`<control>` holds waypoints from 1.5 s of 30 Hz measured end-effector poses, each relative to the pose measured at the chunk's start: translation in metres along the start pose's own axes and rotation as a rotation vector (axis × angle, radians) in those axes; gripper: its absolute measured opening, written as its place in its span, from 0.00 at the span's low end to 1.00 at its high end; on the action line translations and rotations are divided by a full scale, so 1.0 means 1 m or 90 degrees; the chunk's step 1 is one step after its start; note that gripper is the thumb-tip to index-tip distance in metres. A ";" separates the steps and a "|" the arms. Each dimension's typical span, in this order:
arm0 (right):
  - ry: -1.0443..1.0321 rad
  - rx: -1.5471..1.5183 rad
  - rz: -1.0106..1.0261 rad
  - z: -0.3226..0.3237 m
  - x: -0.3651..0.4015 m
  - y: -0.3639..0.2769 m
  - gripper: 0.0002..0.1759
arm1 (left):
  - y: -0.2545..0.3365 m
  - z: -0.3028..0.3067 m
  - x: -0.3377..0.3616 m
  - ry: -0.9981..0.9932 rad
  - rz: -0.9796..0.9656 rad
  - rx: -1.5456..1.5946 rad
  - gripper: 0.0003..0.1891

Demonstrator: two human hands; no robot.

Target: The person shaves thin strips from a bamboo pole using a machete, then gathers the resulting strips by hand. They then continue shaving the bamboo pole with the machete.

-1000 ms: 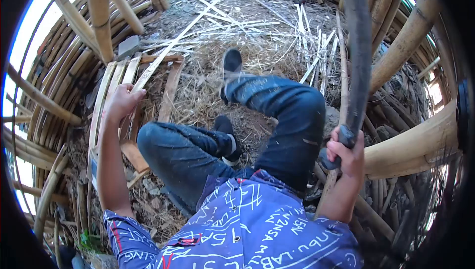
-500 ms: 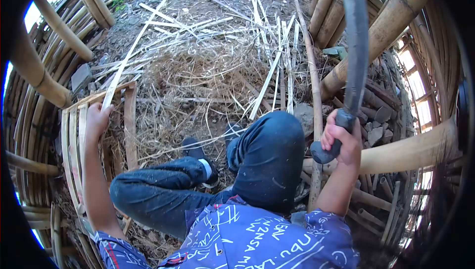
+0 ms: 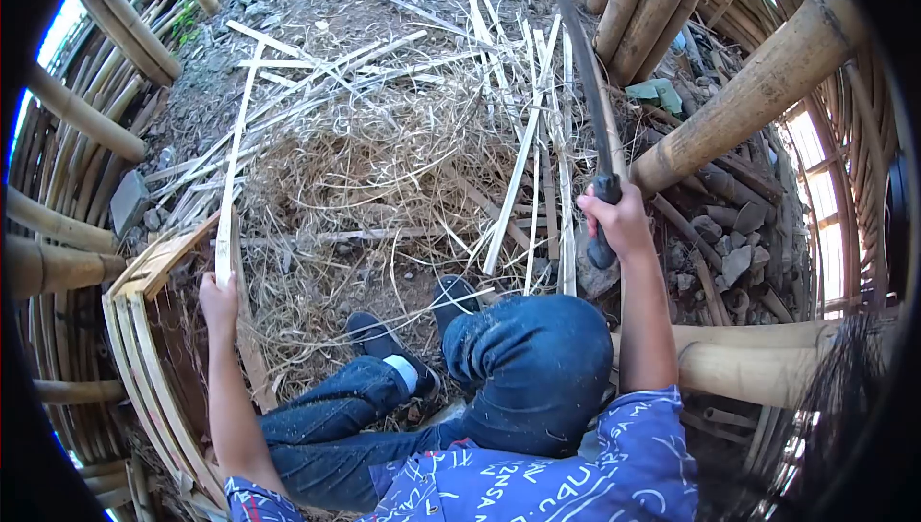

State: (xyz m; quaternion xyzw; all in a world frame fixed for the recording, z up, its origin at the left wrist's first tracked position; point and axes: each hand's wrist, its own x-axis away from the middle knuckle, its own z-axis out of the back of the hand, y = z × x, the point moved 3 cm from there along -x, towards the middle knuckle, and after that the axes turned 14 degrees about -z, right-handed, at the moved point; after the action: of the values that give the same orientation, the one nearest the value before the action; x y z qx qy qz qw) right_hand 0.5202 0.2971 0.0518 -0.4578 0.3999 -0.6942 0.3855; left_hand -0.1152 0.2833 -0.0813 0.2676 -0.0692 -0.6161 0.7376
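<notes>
At the left, my left hand (image 3: 220, 301) is closed on the lower end of a long pale bamboo strip (image 3: 233, 177), which points up and away over the ground. My right hand (image 3: 617, 218) grips the dark handle of a long blade (image 3: 587, 66). The blade extends forward from the fist, beside a thin bamboo pole. Beside my left forearm is a slatted wooden frame (image 3: 144, 330). Between the hands lies a heap of curly bamboo shavings (image 3: 365, 153).
More cut strips (image 3: 526, 138) lie beyond and right of the shavings. Thick bamboo poles (image 3: 758, 85) slant in at the right, with a thick horizontal one (image 3: 758, 361) near my right elbow. Broken stones (image 3: 739, 263) lie at the right. My bent knee (image 3: 537, 359) is in front.
The blade has swung from upright near the camera to lower and further left. My right hand moved slightly up and left; my left hand came down and slightly right with the strip.
</notes>
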 end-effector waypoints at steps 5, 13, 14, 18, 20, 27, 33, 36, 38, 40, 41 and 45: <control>0.031 0.073 -0.022 -0.013 -0.076 0.036 0.10 | -0.029 -0.061 0.027 -0.060 0.051 -0.061 0.27; 0.049 0.064 -0.043 -0.076 -0.115 0.137 0.11 | 0.089 -0.109 0.032 -0.129 -0.056 -0.096 0.37; 0.031 0.030 -0.065 -0.090 -0.103 0.132 0.13 | 0.125 -0.118 0.035 -0.162 -0.087 0.061 0.35; -0.043 0.203 -0.029 -0.129 -0.070 0.131 0.15 | 0.255 -0.166 0.060 -0.489 0.078 0.521 0.32; -0.109 0.218 -0.037 -0.143 -0.057 0.124 0.17 | 0.293 -0.194 0.079 -0.616 0.262 0.865 0.35; -0.246 0.212 -0.027 -0.163 -0.051 0.138 0.25 | 0.336 -0.214 0.093 -0.516 0.053 0.807 0.42; -0.321 0.147 -0.126 -0.166 -0.060 0.149 0.27 | 0.341 -0.232 0.100 -0.276 0.009 0.681 0.43; -0.364 0.089 -0.102 -0.163 -0.054 0.143 0.27 | 0.347 -0.231 0.110 -0.208 0.039 0.723 0.45; -0.382 0.122 -0.090 -0.156 -0.061 0.139 0.27 | 0.350 -0.228 0.107 -0.200 0.036 0.712 0.44; -0.464 0.229 -0.156 -0.143 -0.076 0.127 0.28 | 0.354 -0.221 0.101 -0.210 0.097 0.896 0.38; -0.470 0.193 -0.136 -0.133 -0.093 0.124 0.29 | 0.345 -0.223 0.104 -0.265 0.106 0.840 0.35; -0.202 0.339 -0.101 -0.086 -0.176 0.110 0.23 | 0.328 -0.202 0.101 -0.234 0.108 0.792 0.32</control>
State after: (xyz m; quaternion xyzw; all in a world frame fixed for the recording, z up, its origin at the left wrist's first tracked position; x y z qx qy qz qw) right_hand 0.5073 0.4317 -0.1279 -0.4734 0.1022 -0.7223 0.4938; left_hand 0.2815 0.2828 -0.1181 0.5283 -0.5589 -0.4361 0.4672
